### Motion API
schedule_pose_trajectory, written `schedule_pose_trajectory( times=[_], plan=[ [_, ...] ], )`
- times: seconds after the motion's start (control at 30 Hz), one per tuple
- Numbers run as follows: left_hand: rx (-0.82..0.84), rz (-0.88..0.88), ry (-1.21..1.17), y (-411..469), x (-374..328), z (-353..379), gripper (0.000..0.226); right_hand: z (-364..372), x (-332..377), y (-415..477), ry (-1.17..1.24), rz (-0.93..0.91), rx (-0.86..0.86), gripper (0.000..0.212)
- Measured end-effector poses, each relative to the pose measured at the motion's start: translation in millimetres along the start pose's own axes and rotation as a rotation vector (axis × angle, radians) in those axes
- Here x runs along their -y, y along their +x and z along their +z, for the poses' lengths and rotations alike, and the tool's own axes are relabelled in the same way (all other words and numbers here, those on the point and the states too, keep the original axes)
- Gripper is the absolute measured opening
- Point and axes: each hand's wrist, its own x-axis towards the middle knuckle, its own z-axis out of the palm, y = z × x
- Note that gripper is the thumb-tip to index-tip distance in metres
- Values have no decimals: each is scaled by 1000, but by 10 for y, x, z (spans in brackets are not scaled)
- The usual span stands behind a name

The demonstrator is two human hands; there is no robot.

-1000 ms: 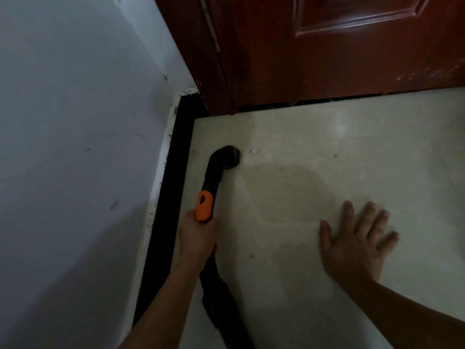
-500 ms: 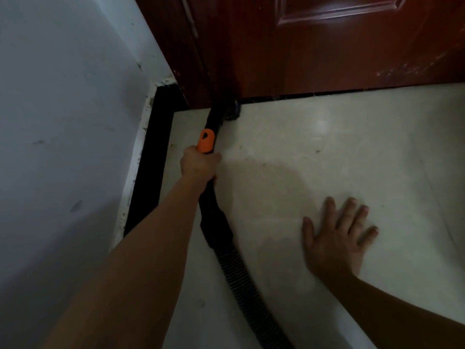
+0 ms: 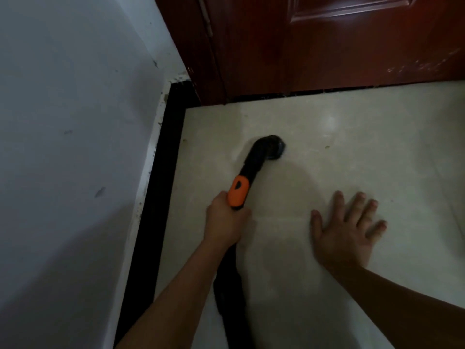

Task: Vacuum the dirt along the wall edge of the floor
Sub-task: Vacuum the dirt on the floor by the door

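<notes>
The left hand (image 3: 225,221) is wrapping its grip tight around the black vacuum wand (image 3: 251,165), just behind an orange plastic band (image 3: 238,191). The wand's curved, rounded nozzle (image 3: 273,147) is resting on the smooth, glossy cream floor (image 3: 352,147), apart from the black baseboard strip (image 3: 161,187) under the matte white wall (image 3: 63,147). The right hand (image 3: 344,230) is lying flat, fingers spread, holding nothing. A glossy reddish wooden door (image 3: 327,46) is standing beyond.
</notes>
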Motion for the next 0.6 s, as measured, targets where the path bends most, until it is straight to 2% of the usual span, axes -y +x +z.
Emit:
schedule_pose_trajectory(
  times=[0.13,0.3,0.4,0.6],
  plan=[
    [156,80,43,40,-163,219,19,3,-27,-3,5,-9,5,80],
    [-100,-47,-40,419,76,-267,13,9,-9,-5,-3,0,1,79],
    [-236,-92,-64,802,35,-538,20,24,-24,-1,-4,-9,-11,79],
    [-345,-168,-122,1289,-269,-471,16,27,-8,11,14,-6,-6,78]
  ],
)
